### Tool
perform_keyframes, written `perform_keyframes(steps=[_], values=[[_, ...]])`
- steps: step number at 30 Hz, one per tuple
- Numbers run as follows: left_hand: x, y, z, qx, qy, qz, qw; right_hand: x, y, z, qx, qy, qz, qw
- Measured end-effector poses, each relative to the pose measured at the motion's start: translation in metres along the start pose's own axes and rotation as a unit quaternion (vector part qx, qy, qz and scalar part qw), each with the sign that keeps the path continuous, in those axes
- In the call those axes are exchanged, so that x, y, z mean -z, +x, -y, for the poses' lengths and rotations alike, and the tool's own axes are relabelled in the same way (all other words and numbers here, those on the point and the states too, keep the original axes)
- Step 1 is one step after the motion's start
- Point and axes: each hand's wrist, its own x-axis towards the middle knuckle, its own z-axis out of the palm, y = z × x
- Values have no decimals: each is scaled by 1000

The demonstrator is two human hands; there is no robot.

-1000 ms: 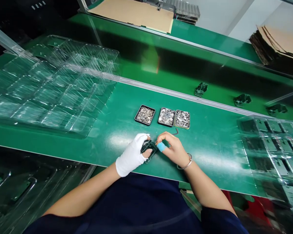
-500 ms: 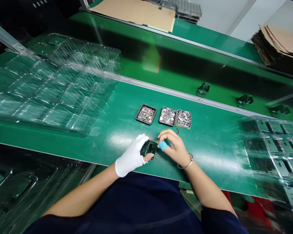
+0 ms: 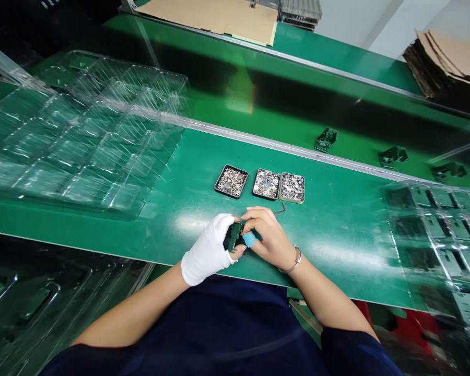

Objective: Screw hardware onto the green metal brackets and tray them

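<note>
A white glove with bare fingertips covers my left hand (image 3: 211, 249), which is closed around a small dark green block-like part (image 3: 234, 237). My right hand (image 3: 269, 238) has blue tape on one finger and a bracelet at the wrist. Its fingers are pinched together against the right side of the part; whatever tiny thing they hold is too small to name. Behind the hands lies a small L-shaped hex key (image 3: 281, 209). Farther back stand a black tray of small metal pieces (image 3: 231, 181) and a two-part tray of silvery pieces (image 3: 266, 184).
Clear plastic compartment trays (image 3: 82, 151) cover the left of the green table (image 3: 180, 209). Another clear tray holding green parts (image 3: 434, 209) stands at the right. Several dark green parts (image 3: 326, 139) sit beyond the metal rail. Cardboard sheets (image 3: 450, 62) are stacked at the upper right.
My right hand has moved left, bringing its pinched fingers against the green part. The part has turned in my left hand. The view has shifted slightly, and more of the hex key shows.
</note>
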Motion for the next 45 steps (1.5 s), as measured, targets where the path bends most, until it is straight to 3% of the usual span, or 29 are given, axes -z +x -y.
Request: perform_keyframes(steps=[9,14,16,29,42,45], values=[[-2,-2,-1,-53,94,-16,994,-2,0,-1,-40,26,-4,999],[8,3,-6,-3,-17,52,999,-4,0,-1,-34,31,-2,999],[10,4,-7,3,-36,53,998,-4,0,-2,-35,41,-7,999],[-10,11,-7,-69,100,-104,987,-11,-2,3,-111,34,-66,991],[-1,25,-4,-142,132,-116,974,-8,-2,6,-98,39,-74,992],[-9,22,-5,-121,177,-127,969,-13,-5,3,-91,-1,-62,994]])
